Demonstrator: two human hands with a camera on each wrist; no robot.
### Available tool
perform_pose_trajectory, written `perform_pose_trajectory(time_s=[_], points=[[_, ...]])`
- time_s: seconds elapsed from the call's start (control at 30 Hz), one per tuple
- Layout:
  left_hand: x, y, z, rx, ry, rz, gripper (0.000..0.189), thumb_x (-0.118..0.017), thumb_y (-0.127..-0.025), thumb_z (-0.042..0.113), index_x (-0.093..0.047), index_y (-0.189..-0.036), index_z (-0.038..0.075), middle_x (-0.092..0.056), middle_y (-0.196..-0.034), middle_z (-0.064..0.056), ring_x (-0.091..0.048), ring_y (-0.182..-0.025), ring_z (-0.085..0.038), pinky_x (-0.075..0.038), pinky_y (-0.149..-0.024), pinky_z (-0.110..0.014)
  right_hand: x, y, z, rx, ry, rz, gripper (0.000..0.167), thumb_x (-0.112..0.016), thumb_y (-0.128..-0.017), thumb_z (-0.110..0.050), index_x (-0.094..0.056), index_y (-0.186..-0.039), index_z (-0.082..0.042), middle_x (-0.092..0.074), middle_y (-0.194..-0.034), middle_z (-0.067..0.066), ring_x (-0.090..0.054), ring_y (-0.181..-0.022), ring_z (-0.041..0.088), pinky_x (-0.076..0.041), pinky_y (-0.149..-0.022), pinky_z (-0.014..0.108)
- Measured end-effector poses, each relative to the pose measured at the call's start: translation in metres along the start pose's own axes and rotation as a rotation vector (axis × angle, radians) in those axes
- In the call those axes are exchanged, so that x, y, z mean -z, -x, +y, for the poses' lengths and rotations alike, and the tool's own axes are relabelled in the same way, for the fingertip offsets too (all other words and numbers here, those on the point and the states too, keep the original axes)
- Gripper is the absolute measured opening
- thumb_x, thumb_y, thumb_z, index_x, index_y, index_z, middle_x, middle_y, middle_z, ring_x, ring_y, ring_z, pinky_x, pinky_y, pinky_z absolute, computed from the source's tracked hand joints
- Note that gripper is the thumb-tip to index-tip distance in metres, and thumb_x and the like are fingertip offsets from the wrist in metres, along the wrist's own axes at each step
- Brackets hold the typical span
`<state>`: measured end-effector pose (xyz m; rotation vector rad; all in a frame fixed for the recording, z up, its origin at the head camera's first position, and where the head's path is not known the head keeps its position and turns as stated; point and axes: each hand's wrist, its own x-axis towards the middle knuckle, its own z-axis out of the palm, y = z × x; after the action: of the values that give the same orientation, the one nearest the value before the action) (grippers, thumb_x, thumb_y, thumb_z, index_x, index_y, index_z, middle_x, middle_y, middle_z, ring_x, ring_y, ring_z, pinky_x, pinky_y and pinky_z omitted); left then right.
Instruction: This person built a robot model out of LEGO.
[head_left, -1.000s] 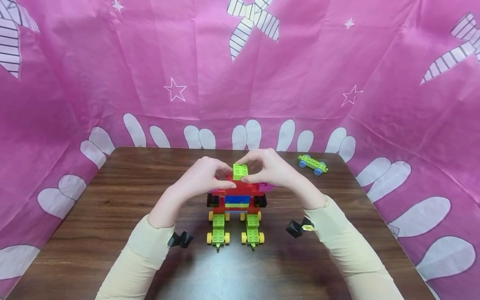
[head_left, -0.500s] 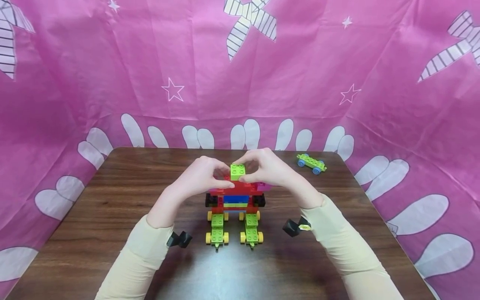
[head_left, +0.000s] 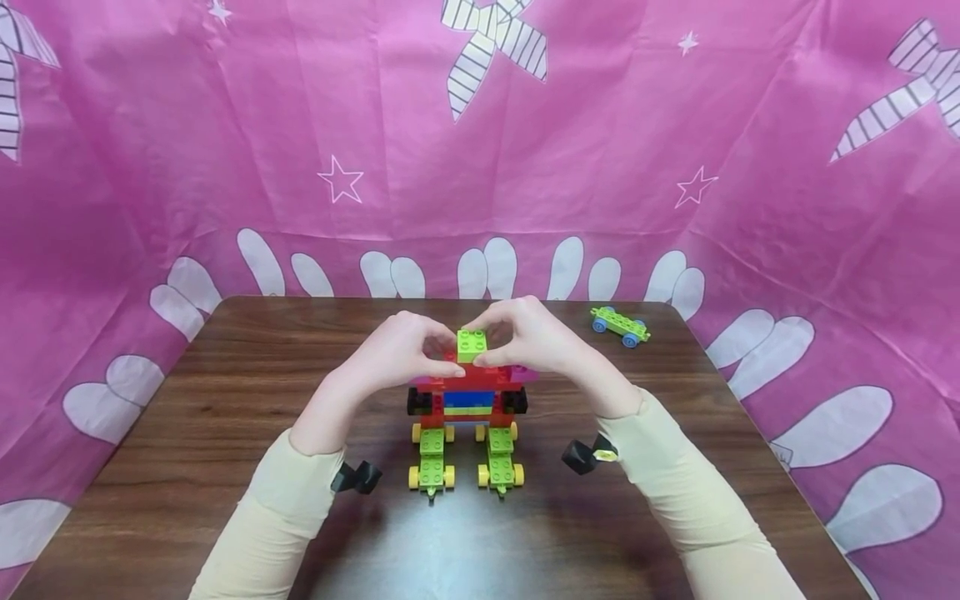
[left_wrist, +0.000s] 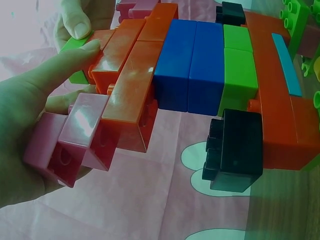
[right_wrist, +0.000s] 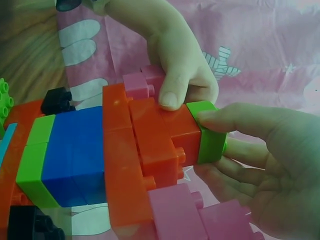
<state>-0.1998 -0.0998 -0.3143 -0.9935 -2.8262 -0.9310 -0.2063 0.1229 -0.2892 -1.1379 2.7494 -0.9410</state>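
Note:
A figure of toy building bricks stands upright on the table. Its top is a lime-green brick [head_left: 472, 346], pinched between my right hand's [head_left: 536, 335] thumb and fingers. My left hand [head_left: 392, 350] grips the red brick [right_wrist: 182, 132] just under it, thumb on the front face and fingers behind. Below lie wider red bricks [left_wrist: 131, 80], blue bricks [left_wrist: 190, 67] and a lime layer [left_wrist: 239, 72]. Pink bricks [left_wrist: 85, 125] step out at the shoulders, and black bricks [left_wrist: 242, 150] jut from the sides. Two green wheeled bases [head_left: 431, 471] with yellow wheels carry it.
A lime-green wheeled base [head_left: 619, 325] with blue wheels sits at the table's far right. The brown wooden table [head_left: 247, 400] meets a pink patterned cloth [head_left: 420, 192] behind and at both sides.
The head view has shifted slightly, so everything sits a little further left. Both hands keep their hold on the bricks, with no other visible change.

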Motion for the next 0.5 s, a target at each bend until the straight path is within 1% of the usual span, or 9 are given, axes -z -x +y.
perform_pose_trajectory(time_s=[0.2, 0.33, 0.5], points=[[-0.0003, 0.0001, -0.0010, -0.007, -0.009, 0.001, 0.029, -0.082, -0.079, 0.034, -0.075, -0.099, 0.013, -0.074, -0.089, 0.004, -0.067, -0.082, -0.010, -0.057, -0.077, -0.031, 0.0005, -0.0020, -0.0004, -0.009, -0.002, -0.013, 0.037, -0.082, -0.078, -0.017, -0.074, -0.112, -0.008, -0.074, -0.103, 0.004, -0.068, -0.087, 0.016, -0.058, -0.073, 0.027], [-0.0005, -0.0001, -0.0011, -0.005, -0.004, -0.002, 0.029, -0.082, -0.079, 0.033, -0.076, -0.100, 0.013, -0.074, -0.089, 0.004, -0.068, -0.082, -0.010, -0.057, -0.078, -0.031, -0.0002, -0.0012, -0.0014, -0.013, -0.004, -0.005, 0.037, -0.082, -0.078, -0.017, -0.074, -0.112, -0.009, -0.075, -0.103, 0.003, -0.068, -0.088, 0.015, -0.058, -0.074, 0.027], [-0.0009, -0.0007, 0.0005, -0.007, -0.020, -0.004, 0.029, -0.082, -0.079, 0.033, -0.076, -0.098, 0.013, -0.074, -0.088, 0.004, -0.068, -0.080, -0.009, -0.057, -0.076, -0.030, -0.0024, 0.0004, -0.0018, -0.022, 0.005, 0.010, 0.037, -0.083, -0.077, -0.017, -0.074, -0.112, -0.010, -0.075, -0.102, 0.002, -0.067, -0.087, 0.014, -0.057, -0.073, 0.026]])
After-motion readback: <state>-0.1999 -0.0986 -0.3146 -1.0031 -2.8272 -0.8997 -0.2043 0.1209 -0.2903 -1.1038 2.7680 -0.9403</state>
